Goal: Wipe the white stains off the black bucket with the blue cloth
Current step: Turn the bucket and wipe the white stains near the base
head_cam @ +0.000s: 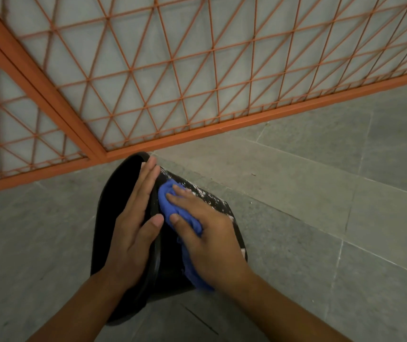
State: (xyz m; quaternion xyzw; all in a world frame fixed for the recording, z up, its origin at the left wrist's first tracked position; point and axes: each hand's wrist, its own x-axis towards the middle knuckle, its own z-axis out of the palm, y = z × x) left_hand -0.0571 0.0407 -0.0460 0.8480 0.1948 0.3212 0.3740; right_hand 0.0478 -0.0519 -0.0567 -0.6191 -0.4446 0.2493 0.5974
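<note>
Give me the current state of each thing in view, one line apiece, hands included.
black bucket: lying on its side on the floor, white stains still on its wall.
white stains: speckled beyond the cloth, not wiped off.
blue cloth: bunched, pressed against the bucket's side.
left hand: flat, open, bracing the bucket's rim.
right hand: pressing down on the cloth.
orange gate: shut.

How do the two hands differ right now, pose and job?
The left hand lies flat and open on the bucket's rim, fingers straight, holding nothing; the right hand presses the bunched blue cloth against the bucket's side. The left sits on plain black surface; the right works beside the white stains. Both are bare and both touch the bucket.
</note>
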